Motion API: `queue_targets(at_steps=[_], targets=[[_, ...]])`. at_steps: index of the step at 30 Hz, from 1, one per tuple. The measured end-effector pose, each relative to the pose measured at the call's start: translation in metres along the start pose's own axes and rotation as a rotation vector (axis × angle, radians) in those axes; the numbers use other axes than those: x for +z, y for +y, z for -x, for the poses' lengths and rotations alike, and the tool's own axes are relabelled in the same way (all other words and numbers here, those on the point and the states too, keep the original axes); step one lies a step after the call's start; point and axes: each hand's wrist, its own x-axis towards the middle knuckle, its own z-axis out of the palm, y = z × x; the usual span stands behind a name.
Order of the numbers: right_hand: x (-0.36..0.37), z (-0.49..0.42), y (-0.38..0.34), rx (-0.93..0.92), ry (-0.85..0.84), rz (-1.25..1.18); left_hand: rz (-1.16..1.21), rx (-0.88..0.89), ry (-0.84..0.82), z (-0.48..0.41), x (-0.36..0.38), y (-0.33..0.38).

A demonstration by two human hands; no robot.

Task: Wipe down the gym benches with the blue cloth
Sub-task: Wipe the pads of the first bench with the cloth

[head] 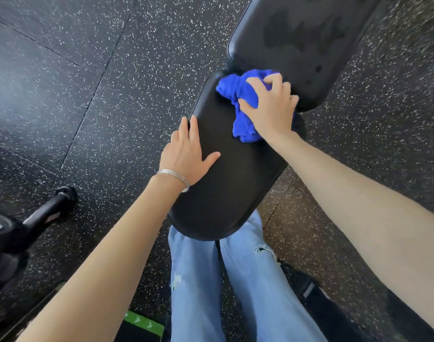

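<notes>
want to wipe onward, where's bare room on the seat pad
Bare: the near half of the seat pad, between the left hand and the jeans; also the strip between left thumb and blue cloth. Crowded: the far end, where the right hand grips the cloth.

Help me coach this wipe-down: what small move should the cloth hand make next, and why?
Probably drag the blue cloth back along the seat pad: the right hand grips it at the pad's far end, the back pad shows damp streaks, the seat's near part none.
</notes>
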Motion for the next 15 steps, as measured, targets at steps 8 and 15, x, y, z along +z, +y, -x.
queue_targets(at_steps=[8, 15], targets=[[0.003, 0.101, 0.043, -0.089, 0.126, 0.133, -0.048, -0.033, 0.036, -0.023, -0.008, 0.029], [0.001, 0.052, 0.036, -0.185, 0.139, 0.233, -0.030, -0.014, 0.015, -0.042, -0.009, 0.029]])
